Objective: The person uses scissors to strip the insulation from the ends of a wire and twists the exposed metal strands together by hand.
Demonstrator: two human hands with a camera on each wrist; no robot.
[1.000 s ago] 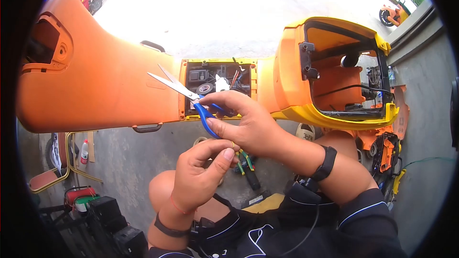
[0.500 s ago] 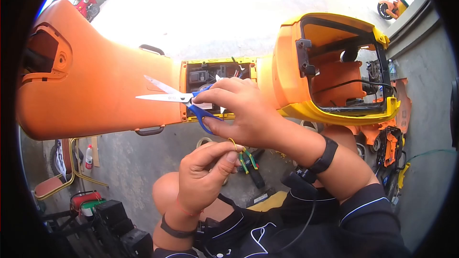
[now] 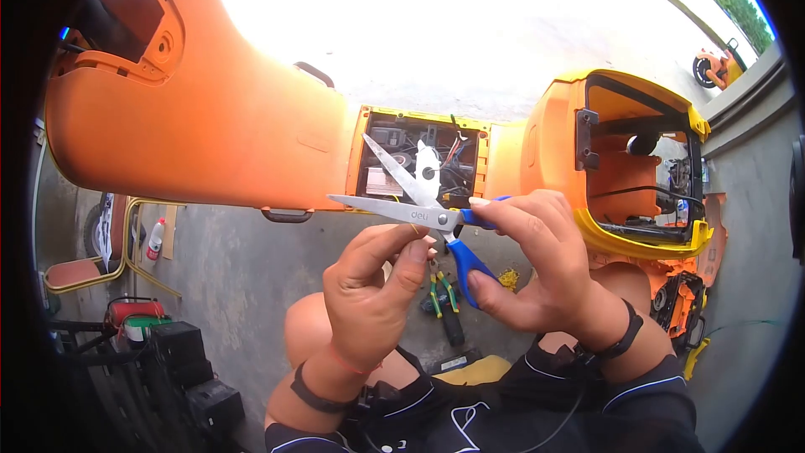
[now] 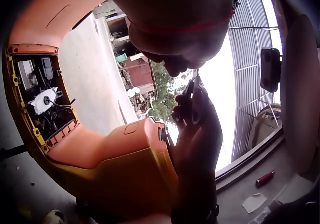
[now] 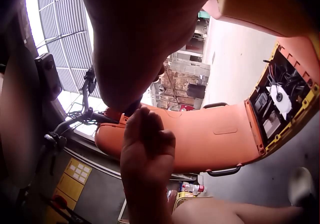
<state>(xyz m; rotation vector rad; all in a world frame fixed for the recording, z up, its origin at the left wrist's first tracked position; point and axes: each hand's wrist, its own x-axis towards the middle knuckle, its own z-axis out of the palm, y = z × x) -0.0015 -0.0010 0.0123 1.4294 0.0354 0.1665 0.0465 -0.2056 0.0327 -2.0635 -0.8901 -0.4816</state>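
In the head view my right hand [image 3: 541, 264] has thumb and fingers in the blue handles of a pair of scissors [image 3: 419, 216], whose blades stand apart and point left. My left hand [image 3: 373, 285] pinches a thin yellow strand between thumb and forefinger, just beneath the lower blade. Behind the blades lies an open compartment with wires and a white piece [image 3: 427, 169] in the orange body [image 3: 243, 134]. In the left wrist view the scissors [image 4: 197, 96] look dark in my right hand [image 4: 200, 139]. The right wrist view shows my left hand [image 5: 147, 166] with curled fingers.
A yellow-edged orange shell [image 3: 553, 143] stands at the right. Green-handled pliers [image 3: 443, 285] and a dark tool lie on the floor below my hands. Black blocks [image 3: 189, 365], a bottle [image 3: 156, 239] and a chair [image 3: 75, 274] are at the left, with loose orange parts at the right.
My right hand has moved right and down, bringing the scissors from above the orange body to beside my left fingertips. The blades are spread wider. The head view has shifted.
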